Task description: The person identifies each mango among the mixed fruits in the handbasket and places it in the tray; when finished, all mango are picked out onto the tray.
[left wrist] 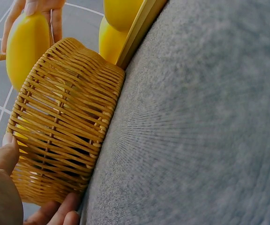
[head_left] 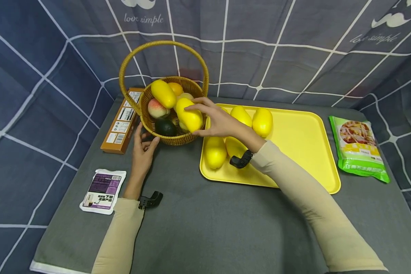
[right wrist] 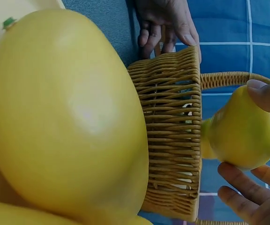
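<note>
A wicker basket (head_left: 178,140) with a tall handle stands at the back left. It holds a yellow mango (head_left: 163,94), a peach (head_left: 157,109), an orange (head_left: 176,88) and a dark green avocado (head_left: 165,127). My right hand (head_left: 217,118) grips another mango (head_left: 189,115) over the basket's right side, thumb and fingers around it; the right wrist view shows this mango (right wrist: 247,129) above the rim. My left hand (head_left: 143,152) holds the basket's near left side, its thumb (left wrist: 6,154) at the rim and other fingers low on the wall.
A yellow tray (head_left: 298,148) carries several mangoes (head_left: 215,153) at its left end, partly behind my right arm. Left of the basket lies an orange-brown box (head_left: 118,125). A white-and-purple pouch (head_left: 102,191) is near my left forearm. At far right lies a green food bag (head_left: 359,148).
</note>
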Tool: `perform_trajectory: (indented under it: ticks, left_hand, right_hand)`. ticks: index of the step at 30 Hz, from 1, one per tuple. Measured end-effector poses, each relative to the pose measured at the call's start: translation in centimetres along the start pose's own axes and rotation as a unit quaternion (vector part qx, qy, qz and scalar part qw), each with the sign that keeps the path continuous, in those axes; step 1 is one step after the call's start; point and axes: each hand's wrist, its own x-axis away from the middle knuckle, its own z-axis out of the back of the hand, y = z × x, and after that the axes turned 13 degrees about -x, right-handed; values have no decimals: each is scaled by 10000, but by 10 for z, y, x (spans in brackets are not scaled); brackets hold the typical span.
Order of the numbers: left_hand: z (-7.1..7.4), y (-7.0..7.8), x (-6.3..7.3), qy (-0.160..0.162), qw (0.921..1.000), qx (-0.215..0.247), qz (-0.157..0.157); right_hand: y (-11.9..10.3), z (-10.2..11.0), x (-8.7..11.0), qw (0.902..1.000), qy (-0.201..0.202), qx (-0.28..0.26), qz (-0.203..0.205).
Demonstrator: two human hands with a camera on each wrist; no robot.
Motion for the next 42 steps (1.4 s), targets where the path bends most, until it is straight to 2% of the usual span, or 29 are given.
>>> perform_trajectory:
  ticks: [4, 10, 17, 21, 25, 31, 34, 37, 42]
  left_hand:
    - [0, 0, 0, -6, 10000, 21, -37]
    - [-1, 1, -2, 4, 10000, 19, -15]
    - [0, -1, -1, 49, 10000, 30, 24]
    - [1, -1, 0, 53, 10000, 23, -22]
    - [0, 0, 0, 44, 10000, 22, -49]
    - [0, 1, -1, 32, 10000, 47, -7]
    - [0, 1, 0, 30, 10000, 61, 25]
    - [0, 1, 0, 31, 10000, 51, 18]
    - [-1, 0, -1, 20, 9999, 117, 7]
  right_hand:
    - [1, 6, 12, 9997, 239, -56, -45]
    - [9, 21, 41, 9964, 795, -291, 51]
    - [23, 36, 76, 9904, 1263, -460, -334]
    - [15, 47, 96, 9855, 1569, -410, -505]
    - [7, 64, 118, 9769, 1957, -386, -763]
    - [45, 85, 160, 9617, 2459, -287, -1177]
    - [54, 91, 178, 9550, 2593, -212, -1422]
    - [56, 92, 191, 9494, 2699, -190, -1594]
    - [46, 92, 203, 9397, 2998, -229, -1633]
